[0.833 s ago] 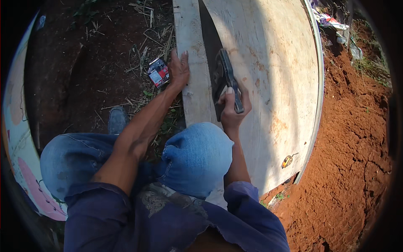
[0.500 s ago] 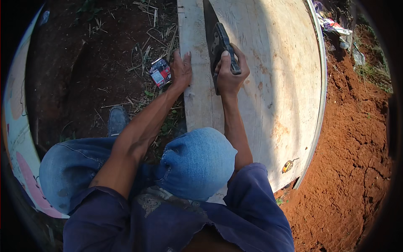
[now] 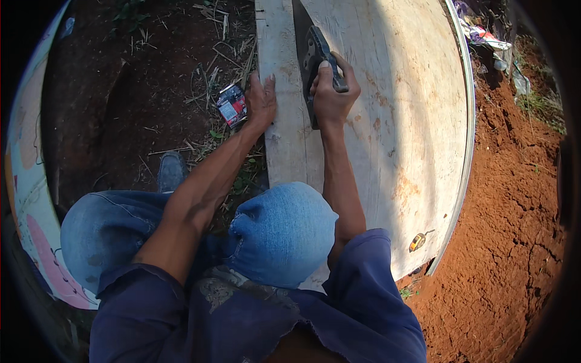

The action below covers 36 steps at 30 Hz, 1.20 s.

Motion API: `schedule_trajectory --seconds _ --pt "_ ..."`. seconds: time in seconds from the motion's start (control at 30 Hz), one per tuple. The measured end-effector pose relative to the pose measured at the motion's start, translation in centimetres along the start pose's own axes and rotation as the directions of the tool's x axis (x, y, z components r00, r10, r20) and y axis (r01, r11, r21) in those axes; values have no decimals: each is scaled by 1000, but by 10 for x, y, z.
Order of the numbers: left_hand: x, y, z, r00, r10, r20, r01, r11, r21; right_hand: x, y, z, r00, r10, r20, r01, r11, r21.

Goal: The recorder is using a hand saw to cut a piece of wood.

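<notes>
My right hand is wrapped round the black handle of a handsaw, whose blade runs away from me along the wooden board. A straight line continues down the board from the blade's near end. My left hand grips the board's left edge, its thumb on top and the other fingers over the side, partly hidden. My denim-covered knee rests over the near part of the board.
A yellow and black tape measure lies on the board's near right. Beside my left hand is a small printed box on dark soil with dry straw. Red earth and litter lie right of the board. A painted panel stands at far left.
The saw and my right hand have slid slightly away from me along the board. My left hand keeps its place on the edge.
</notes>
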<state>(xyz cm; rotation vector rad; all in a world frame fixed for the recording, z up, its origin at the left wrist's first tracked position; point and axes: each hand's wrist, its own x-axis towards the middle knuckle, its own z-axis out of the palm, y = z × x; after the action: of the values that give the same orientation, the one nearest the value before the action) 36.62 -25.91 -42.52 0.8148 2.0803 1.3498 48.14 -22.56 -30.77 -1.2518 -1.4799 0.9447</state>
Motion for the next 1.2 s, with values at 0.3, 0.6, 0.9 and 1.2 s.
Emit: schedule_trajectory --seconds 0.3,0.6,0.9,1.2 --pt "5 7 -40 999 -50 -17 50 999 -16 -168 -73 -111 985 156 75 -155 988 -13" --pt "4 -18 -27 1000 -27 -13 27 998 51 -78 -20 -29 985 159 67 -162 986 38" --pt "-7 16 -12 999 -25 45 26 999 -24 -32 -15 -19 996 84 15 -85 996 39" --pt "8 -4 -35 999 -49 6 49 998 30 -185 -76 -117 980 184 78 -181 982 -47"
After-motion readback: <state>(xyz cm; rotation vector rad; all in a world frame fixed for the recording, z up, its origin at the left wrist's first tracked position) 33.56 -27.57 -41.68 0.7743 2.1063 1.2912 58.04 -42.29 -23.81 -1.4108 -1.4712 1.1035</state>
